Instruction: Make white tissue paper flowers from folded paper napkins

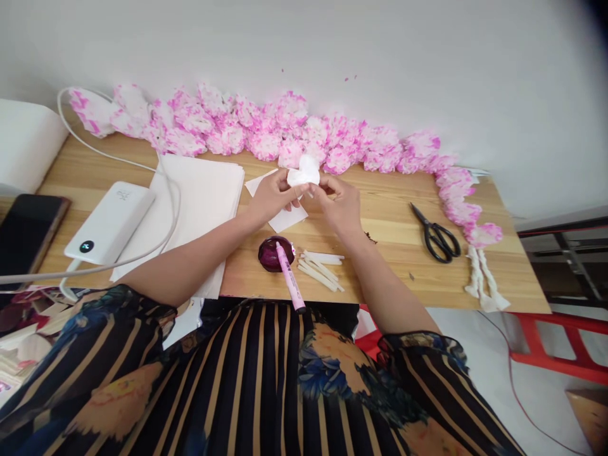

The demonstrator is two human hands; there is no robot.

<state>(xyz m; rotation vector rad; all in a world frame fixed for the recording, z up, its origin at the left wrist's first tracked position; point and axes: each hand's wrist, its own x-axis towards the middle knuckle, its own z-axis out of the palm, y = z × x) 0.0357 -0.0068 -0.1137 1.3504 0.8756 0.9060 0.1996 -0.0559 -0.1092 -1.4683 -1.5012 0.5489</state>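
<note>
Both hands meet over the middle of the wooden table. My left hand (277, 194) pinches the left side of a white paper flower (304, 171). The fingers of my right hand (338, 197) are closed on its right side. Beneath them lie small white paper pieces (287, 218). Closer to my body, a pink marker (290, 277) leans on a small dark purple dish (269, 254). To its right is a little pile of rolled white paper sticks (322, 271).
Pink and white paper flowers (266, 130) line the wall side. A paper stack (194, 190), a white power bank (109, 221) with a cable and a dark phone (31, 231) lie left. Black scissors (436, 235) lie right. A red stool (560, 342) stands beyond the table's right edge.
</note>
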